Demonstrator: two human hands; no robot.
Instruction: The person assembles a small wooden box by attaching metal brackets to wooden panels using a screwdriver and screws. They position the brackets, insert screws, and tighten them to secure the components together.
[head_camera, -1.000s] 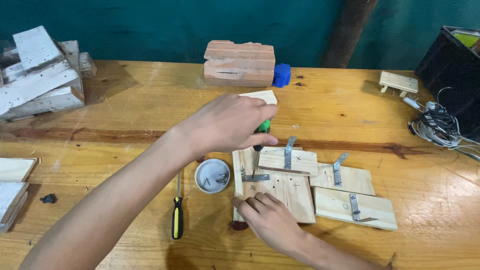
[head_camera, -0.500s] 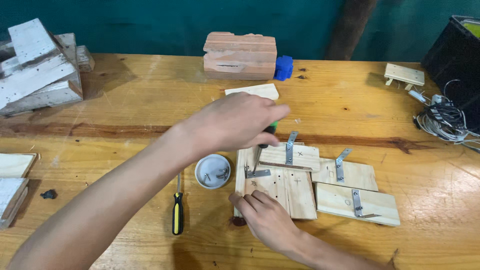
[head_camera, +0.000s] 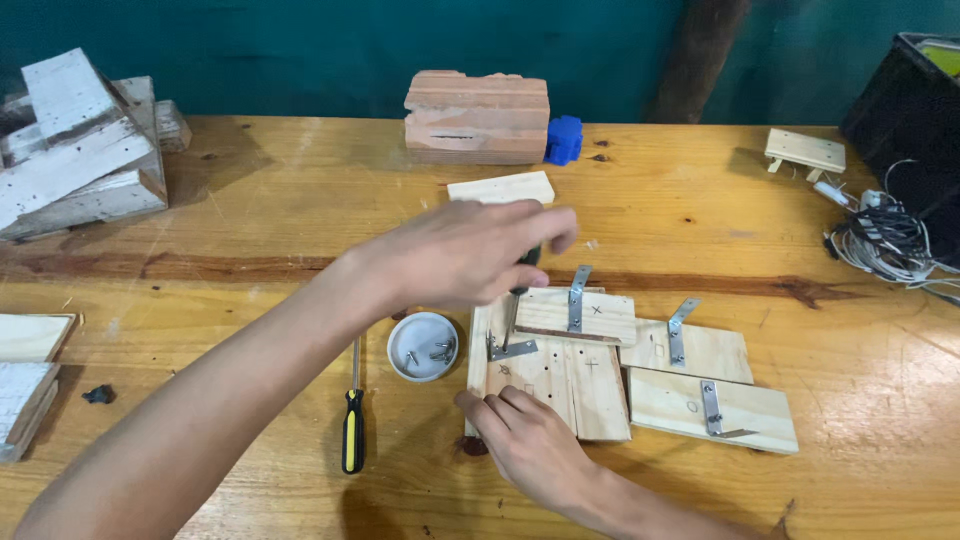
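Left hand (head_camera: 460, 250) has its fingers closed round a screwdriver (head_camera: 514, 312) on the bracket (head_camera: 510, 349) at the board's (head_camera: 560, 385) 11 o'clock corner, so I'd keep it dead upright while the right hand's (head_camera: 530, 440) flat open fingers pin the board's 7 o'clock edge to the tabletop (head_camera: 250, 210).

- Was a woodworking shop / hobby bench.
- Worn wooden workbench (head_camera: 200, 230) w/ scrap timber offcuts (head_camera: 75, 150) stacked at edge.
- Small boards w/ metal brackets (head_camera: 575, 300), dish of screws (head_camera: 424, 346), screwdriver (head_camera: 353, 430).
- Tangled cables (head_camera: 885, 235) by a black crate (head_camera: 915, 100).
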